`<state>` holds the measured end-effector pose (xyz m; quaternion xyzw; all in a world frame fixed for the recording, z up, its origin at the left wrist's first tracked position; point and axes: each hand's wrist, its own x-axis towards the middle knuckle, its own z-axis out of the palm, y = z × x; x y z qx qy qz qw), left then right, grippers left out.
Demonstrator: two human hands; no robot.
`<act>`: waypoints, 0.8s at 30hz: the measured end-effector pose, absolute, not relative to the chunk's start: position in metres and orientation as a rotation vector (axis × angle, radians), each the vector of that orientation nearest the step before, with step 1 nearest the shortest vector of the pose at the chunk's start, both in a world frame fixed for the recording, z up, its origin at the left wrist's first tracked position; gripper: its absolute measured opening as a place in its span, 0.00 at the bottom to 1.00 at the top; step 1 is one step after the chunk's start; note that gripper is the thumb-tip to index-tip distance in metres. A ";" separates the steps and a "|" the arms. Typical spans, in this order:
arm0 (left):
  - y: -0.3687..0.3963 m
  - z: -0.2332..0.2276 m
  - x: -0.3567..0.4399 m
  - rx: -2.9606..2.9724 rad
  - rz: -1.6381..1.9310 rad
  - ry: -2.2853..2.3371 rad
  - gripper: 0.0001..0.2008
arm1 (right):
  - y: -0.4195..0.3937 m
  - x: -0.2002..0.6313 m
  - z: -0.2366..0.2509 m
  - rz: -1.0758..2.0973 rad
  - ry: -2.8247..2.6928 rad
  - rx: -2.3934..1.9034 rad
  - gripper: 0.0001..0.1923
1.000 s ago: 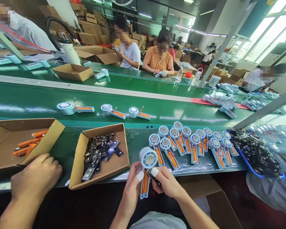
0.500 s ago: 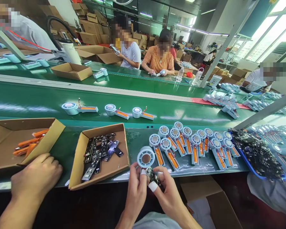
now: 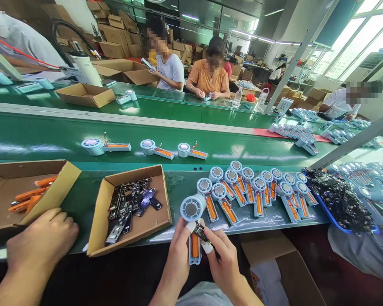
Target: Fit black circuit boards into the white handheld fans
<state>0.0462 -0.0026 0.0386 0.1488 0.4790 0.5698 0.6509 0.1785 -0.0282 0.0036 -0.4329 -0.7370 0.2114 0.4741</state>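
My left hand (image 3: 176, 245) is closed around a light blue handheld fan body (image 3: 192, 209), its round head up and its handle toward me. An orange battery (image 3: 195, 245) lies in the open handle. Between thumb and fingers, my right hand (image 3: 222, 254) pinches a small black circuit board (image 3: 200, 232) at the upper part of the handle. The board's far end meets my left thumb. White wraps cover both thumb tips. Whether the board touches the handle is hidden by my fingers.
Several fan bodies (image 3: 259, 184) with orange batteries stand right, beside a blue tray of circuit boards (image 3: 344, 204). A cardboard box of boards (image 3: 97, 221) is left; further left, a co-worker's fist (image 3: 46, 236) rests by a box of orange batteries (image 3: 65, 182). Three fan bodies (image 3: 147, 147) lie on the green belt.
The fan body has turned so its handle and orange battery show below my hands. My right hand has brought the circuit board over the handle's upper part. The view has shifted slightly.
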 end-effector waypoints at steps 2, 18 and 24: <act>-0.001 0.044 0.050 0.313 1.321 1.172 0.14 | -0.030 0.179 0.004 0.427 -1.901 -1.057 0.29; 0.000 0.030 0.065 0.539 1.407 1.343 0.23 | -0.014 0.159 0.020 0.374 -2.020 -1.382 0.28; 0.003 0.023 0.062 0.594 1.379 1.400 0.22 | -0.006 0.170 0.036 0.472 -2.364 -1.370 0.36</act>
